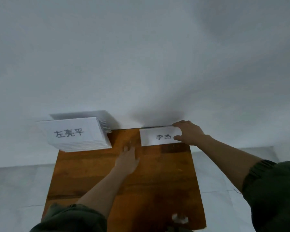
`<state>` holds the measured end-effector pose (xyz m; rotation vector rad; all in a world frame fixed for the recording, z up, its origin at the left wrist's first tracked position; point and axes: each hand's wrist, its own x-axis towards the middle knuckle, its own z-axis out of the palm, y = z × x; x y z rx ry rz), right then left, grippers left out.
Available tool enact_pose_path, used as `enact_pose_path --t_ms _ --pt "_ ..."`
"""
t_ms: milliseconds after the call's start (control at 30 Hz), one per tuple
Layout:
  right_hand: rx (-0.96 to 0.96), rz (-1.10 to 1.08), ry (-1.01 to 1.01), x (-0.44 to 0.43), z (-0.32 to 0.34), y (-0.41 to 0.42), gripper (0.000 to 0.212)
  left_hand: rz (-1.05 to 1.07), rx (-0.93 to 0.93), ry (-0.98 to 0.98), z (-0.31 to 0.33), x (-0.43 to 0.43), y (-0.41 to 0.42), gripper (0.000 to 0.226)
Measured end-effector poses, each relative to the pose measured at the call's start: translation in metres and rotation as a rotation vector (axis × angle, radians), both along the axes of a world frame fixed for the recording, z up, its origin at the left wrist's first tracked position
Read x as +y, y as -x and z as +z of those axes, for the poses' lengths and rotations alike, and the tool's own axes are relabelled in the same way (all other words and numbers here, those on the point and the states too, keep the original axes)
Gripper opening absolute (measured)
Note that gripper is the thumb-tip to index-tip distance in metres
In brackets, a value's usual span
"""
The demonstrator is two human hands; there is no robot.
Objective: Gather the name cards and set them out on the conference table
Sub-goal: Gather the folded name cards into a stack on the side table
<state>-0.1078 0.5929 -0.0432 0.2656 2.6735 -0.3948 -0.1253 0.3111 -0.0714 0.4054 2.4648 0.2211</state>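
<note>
Wooden table [149, 181] carries a card stack [74, 134] and single card [157, 136].

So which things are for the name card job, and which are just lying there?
For the job: stack of name cards, single name card, right hand pinching it, left hand, wooden table.
Lying about: small white thing at table's near edge, too blurry.

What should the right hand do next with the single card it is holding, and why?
Probably lift the single name card and carry it left onto the stack. The right hand pinches the card's right end. The card lies alone at the far edge of the table, apart from the stack. The left hand lies open on the wood between them, so pass above it.
</note>
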Motion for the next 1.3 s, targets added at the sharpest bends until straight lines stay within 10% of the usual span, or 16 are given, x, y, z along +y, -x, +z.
enact_pose_path --t_ms 667,967,1300 --pt "0.197 -0.041 0.25 -0.01 -0.017 -0.015 0.039 -0.03 0.307 -0.001 -0.076 -0.018 -0.055 0.072" --pt "0.312 -0.107 0.257 -0.061 0.059 -0.014 0.039 -0.236 0.109 -0.21 -0.018 -0.059 -0.015 0.038" --pt "0.443 -0.109 0.259 -0.166 0.132 0.007 0.037 -0.255 0.284 -0.379 0.053 -0.177 0.033 0.028"
